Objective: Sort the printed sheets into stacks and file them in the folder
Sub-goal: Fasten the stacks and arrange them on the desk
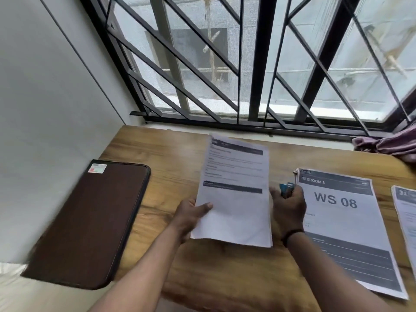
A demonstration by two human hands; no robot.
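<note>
Wooden worktop (pixel 157 145) under window. Brown folder (pixel 90 221) lying closed at left, ready for filing. Stack (pixel 342 224) headed "WS 08" flat at right. Sheet (pixel 234 194) raised for reading: left hand (pixel 189 216) pinching edge, right hand (pixel 289 210) clenched round small blue object (pixel 285 190), likely a clip.

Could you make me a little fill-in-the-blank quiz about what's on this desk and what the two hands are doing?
1. The left hand holds up a printed sheet by its ____ edge.
2. The big print on the top sheet of the stack beside the right hand reads WS ____.
3. The brown folder lying at the left of the wooden table is ____, not open.
4. The small blue object is in the ____ hand.

Missing words: left; 08; closed; right
</note>
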